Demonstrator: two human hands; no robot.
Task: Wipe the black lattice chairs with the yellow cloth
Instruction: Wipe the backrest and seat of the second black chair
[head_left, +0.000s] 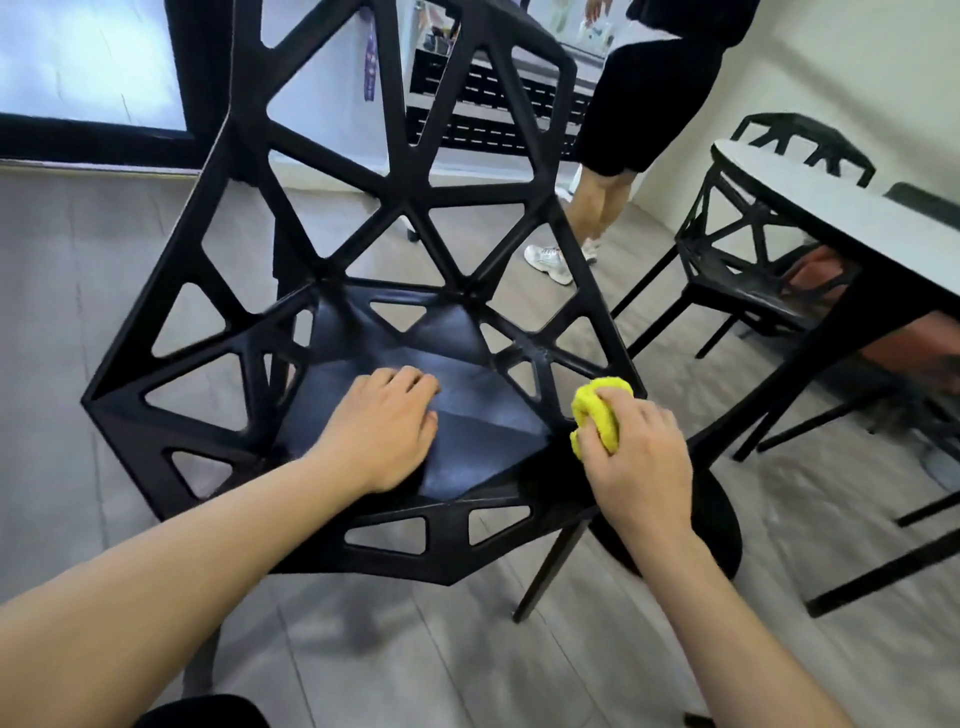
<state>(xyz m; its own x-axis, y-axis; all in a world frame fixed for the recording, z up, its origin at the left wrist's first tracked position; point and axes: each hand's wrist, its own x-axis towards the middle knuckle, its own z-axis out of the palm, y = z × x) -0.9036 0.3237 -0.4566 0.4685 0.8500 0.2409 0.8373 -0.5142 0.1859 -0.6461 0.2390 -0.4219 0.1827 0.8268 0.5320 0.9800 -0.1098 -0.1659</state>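
Yellow cloth (597, 415) is clenched in the right hand (641, 457) at the black lattice chair's (322, 208) seat edge, apparently touching it, while the left hand (382, 428) is rested flat, released, on the seat.

1. Both bare forearms enter from the bottom of the frame and reach up toward its middle.
2. The left hand (382, 428) lies palm down at centre frame, fingers loosely bent, tips pressing on the chair (467, 431) seat.
3. The right hand (641, 457) sits right of centre, knuckles up, wrist straight.
4. Its fingers and thumb curl round a bunched cloth (597, 413), held at the seat's right edge.
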